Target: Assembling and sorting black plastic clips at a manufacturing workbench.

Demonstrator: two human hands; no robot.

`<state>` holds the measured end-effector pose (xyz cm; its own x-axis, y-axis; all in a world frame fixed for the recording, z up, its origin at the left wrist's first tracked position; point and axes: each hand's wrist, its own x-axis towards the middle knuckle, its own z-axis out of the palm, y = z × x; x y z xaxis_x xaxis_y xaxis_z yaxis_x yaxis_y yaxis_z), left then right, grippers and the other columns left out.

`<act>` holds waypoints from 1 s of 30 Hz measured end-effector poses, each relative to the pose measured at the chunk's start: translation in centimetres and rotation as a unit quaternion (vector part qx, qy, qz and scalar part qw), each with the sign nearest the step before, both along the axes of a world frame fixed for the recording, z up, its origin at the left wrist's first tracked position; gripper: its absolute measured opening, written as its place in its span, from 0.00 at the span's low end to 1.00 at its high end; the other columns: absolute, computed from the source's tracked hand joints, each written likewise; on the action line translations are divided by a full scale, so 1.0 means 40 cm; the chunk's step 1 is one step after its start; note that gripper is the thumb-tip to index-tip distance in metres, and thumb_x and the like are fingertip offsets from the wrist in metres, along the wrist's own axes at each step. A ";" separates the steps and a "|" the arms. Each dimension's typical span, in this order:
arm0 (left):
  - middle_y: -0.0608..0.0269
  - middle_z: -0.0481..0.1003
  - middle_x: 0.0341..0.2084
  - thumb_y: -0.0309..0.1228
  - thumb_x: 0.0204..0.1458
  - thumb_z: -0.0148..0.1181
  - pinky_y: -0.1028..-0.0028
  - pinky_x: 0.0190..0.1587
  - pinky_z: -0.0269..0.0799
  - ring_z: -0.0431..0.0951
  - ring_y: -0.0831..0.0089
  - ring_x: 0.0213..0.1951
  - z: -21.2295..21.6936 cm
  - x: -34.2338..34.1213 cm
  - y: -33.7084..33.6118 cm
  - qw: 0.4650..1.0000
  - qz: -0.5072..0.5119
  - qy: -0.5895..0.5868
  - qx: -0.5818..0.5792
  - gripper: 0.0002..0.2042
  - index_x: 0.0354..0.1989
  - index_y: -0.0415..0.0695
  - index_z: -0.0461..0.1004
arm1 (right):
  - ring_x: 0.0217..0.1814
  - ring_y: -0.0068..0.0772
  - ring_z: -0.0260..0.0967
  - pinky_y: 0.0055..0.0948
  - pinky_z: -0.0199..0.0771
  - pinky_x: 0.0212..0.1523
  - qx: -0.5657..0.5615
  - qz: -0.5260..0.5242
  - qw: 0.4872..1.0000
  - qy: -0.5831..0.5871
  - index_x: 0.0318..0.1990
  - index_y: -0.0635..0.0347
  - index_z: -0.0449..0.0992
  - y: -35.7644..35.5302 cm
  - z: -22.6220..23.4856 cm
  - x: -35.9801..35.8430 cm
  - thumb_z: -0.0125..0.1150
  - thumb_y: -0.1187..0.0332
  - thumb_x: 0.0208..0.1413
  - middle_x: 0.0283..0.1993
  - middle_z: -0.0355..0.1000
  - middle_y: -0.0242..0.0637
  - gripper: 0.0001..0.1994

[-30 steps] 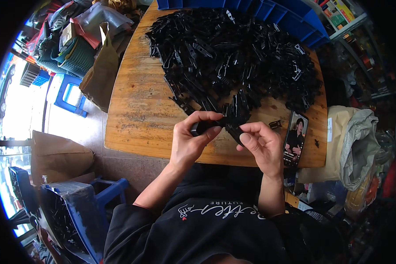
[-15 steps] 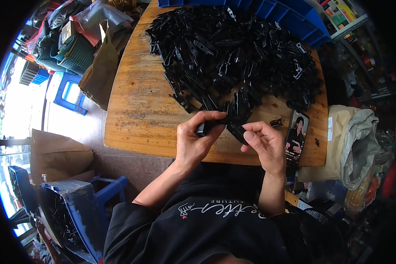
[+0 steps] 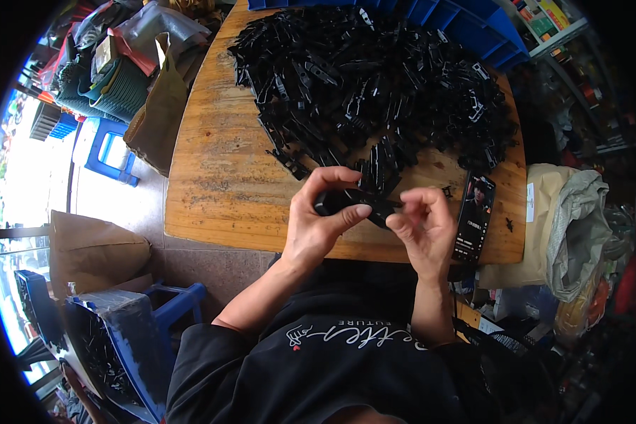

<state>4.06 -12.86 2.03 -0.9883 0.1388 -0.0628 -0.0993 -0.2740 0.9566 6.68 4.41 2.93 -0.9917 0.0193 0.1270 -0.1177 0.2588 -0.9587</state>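
A long black plastic part (image 3: 380,208) is held above the table's near edge. My left hand (image 3: 316,222) is closed round its left end, with the thumb lying along the near side. At the other end, my right hand (image 3: 425,230) has its thumb and curled fingers about the tip; those fingers are slightly blurred. Just beyond my hands, a large pile of similar black plastic parts (image 3: 360,85) covers the far half of the wooden table (image 3: 219,169). The exact shape of the held part is hard to make out.
A phone with a lit screen (image 3: 475,212) lies right of my hands, near a small black piece (image 3: 509,225). Blue plastic crates (image 3: 466,35) stand behind the pile. Paper sacks (image 3: 92,251), a blue stool (image 3: 109,152) and a blue bin (image 3: 138,346) are at the left.
The black part has turned to lie more level, and more of it shows. My left thumb has shifted onto its near side. My right fingers have spread slightly. The phone's picture has changed.
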 end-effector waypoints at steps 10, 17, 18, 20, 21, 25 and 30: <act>0.65 0.69 0.23 0.25 0.42 0.63 0.81 0.23 0.64 0.69 0.78 0.20 -0.002 0.004 -0.018 0.966 -0.072 -0.133 0.209 0.15 0.39 0.39 0.68 | 0.28 0.14 0.56 0.13 0.54 0.29 -0.089 0.107 0.990 0.001 0.39 0.69 0.71 -0.041 0.019 0.017 0.58 0.70 0.53 0.29 0.62 0.27 0.11; 0.68 0.69 0.23 0.25 0.45 0.61 0.82 0.27 0.65 0.69 0.81 0.24 0.004 -0.005 -0.020 0.979 -0.052 -0.093 0.174 0.09 0.34 0.40 0.70 | 0.50 0.29 0.63 0.24 0.64 0.48 -0.201 0.133 0.970 0.000 0.55 0.69 0.59 -0.084 -0.018 0.009 0.60 0.62 0.52 0.51 0.61 0.42 0.28; 0.67 0.70 0.26 0.25 0.44 0.59 0.81 0.32 0.65 0.69 0.80 0.28 0.013 -0.001 -0.015 0.983 -0.072 -0.077 0.153 0.08 0.33 0.41 0.70 | 0.62 0.36 0.53 0.30 0.55 0.59 -0.165 0.168 0.972 -0.006 0.62 0.68 0.48 -0.075 -0.036 0.006 0.60 0.55 0.51 0.61 0.49 0.46 0.39; 0.62 0.69 0.34 0.26 0.45 0.56 0.77 0.44 0.62 0.68 0.75 0.38 0.023 0.000 0.013 0.993 -0.048 0.002 0.110 0.07 0.33 0.41 0.70 | 0.65 0.40 0.47 0.33 0.48 0.62 -0.132 0.138 0.980 0.056 0.63 0.68 0.44 -0.120 -0.026 0.003 0.59 0.51 0.50 0.63 0.48 0.48 0.42; 0.59 0.68 0.39 0.28 0.47 0.54 0.74 0.51 0.58 0.67 0.71 0.44 0.023 -0.002 0.034 0.994 -0.007 0.067 0.089 0.07 0.33 0.41 0.69 | 0.67 0.40 0.44 0.34 0.47 0.63 -0.094 0.108 0.984 0.110 0.64 0.68 0.42 -0.139 -0.034 0.001 0.59 0.51 0.50 0.63 0.47 0.49 0.43; 0.51 0.52 0.60 0.46 0.52 0.41 0.64 0.63 0.35 0.42 0.60 0.65 0.060 -0.006 0.078 0.992 0.035 0.101 0.069 0.27 0.56 0.41 0.60 | 0.68 0.40 0.42 0.36 0.43 0.64 -0.134 0.032 0.985 0.105 0.63 0.65 0.45 -0.152 -0.037 0.011 0.55 0.63 0.55 0.65 0.46 0.47 0.34; 0.45 0.38 0.65 0.45 0.52 0.45 0.59 0.64 0.29 0.34 0.52 0.66 0.082 -0.030 0.107 0.961 0.008 0.256 -0.103 0.33 0.64 0.39 0.47 | 0.50 0.29 0.65 0.29 0.65 0.51 -0.288 -0.031 0.957 0.036 0.57 0.63 0.58 -0.098 -0.032 -0.036 0.53 0.65 0.57 0.52 0.65 0.39 0.22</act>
